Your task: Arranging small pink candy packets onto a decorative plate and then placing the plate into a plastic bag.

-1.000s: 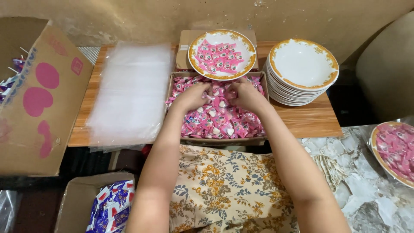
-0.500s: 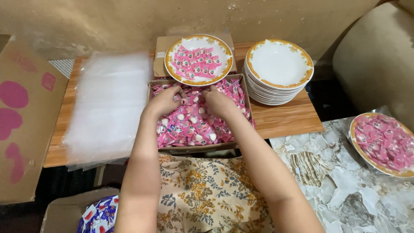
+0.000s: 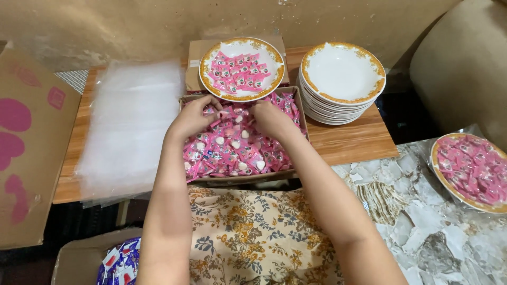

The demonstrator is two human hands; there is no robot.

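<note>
A shallow cardboard box on the low wooden table is full of small pink sachets. Both hands are in its far half. My left hand has its fingers curled down into the sachets at the left. My right hand rests on the sachets at the middle, fingers bent into the pile. Whether either hand has sachets gripped is hidden by the fingers. Just behind the box stands a gold-rimmed plate with a layer of pink sachets on it.
A stack of empty gold-rimmed plates stands to the right. Clear plastic bags lie in a pile to the left. A wrapped plate of sachets sits on the marbled floor at right. Large cardboard boxes stand at left.
Both hands stay in the sachet box, fingers working slightly. The view has shifted, so everything sits further left in the picture.
</note>
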